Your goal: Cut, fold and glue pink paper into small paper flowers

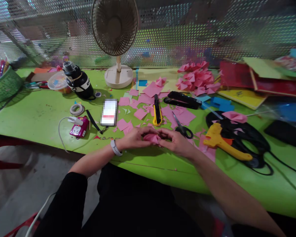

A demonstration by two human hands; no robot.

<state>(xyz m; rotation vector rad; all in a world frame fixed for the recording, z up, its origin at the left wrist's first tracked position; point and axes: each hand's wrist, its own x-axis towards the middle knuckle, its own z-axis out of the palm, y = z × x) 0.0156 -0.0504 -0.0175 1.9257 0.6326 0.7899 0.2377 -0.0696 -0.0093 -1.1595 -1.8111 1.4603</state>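
Between my two hands is a small folded piece of pink paper, low over the near edge of the green table. My left hand pinches its left side, with a pale band on the wrist. The fingers of my right hand close on its right side. Just beyond my hands lie a yellow-and-black box cutter, scissors with dark handles, and loose pink paper squares. Farther back a black stapler rests beside a heap of folded pink paper pieces.
A yellow glue gun with its cord is at right. Leftward are a phone, a magenta power adapter, a tape roll and a black bottle. A fan stands against the perforated metal screen.
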